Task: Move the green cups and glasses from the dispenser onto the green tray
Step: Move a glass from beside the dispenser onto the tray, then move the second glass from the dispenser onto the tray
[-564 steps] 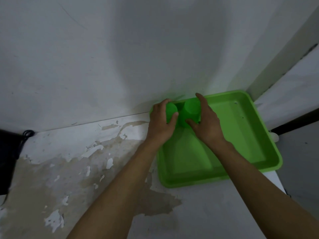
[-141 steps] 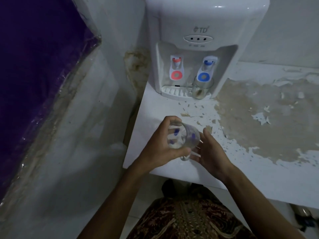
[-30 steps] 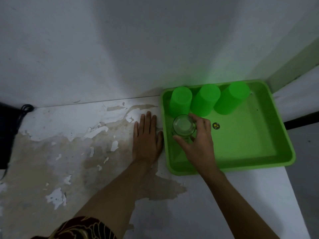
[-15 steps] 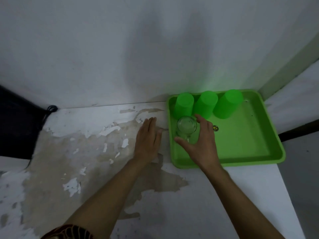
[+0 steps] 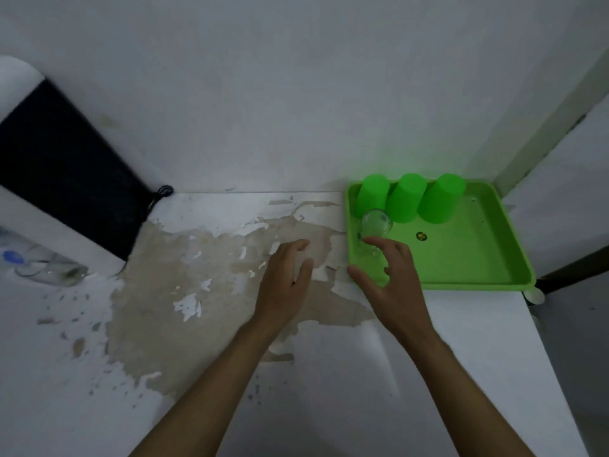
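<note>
The green tray (image 5: 487, 255) lies at the right end of the counter against the wall. Three green cups (image 5: 403, 197) stand upside down in a row along its far side. A clear glass (image 5: 375, 222) stands in the tray's near left corner, in front of the leftmost cup. My right hand (image 5: 389, 275) hovers over the tray's front left edge, fingers spread, a little short of the glass and holding nothing. My left hand (image 5: 288, 275) is over the counter left of the tray, fingers loosely curled and empty. Another clear glass (image 5: 49, 268) sits under the dispenser's blue tap at far left.
The white water dispenser (image 5: 19, 199) with a black back panel fills the left edge. The counter top (image 5: 197, 324) is white with a large brown patch of peeled paint. A white wall runs behind it, and the counter ends just right of the tray.
My right hand has let go of the clear glass and drawn back toward me. My left hand has lifted off the counter. The view has swung left, bringing the dispenser into sight.
</note>
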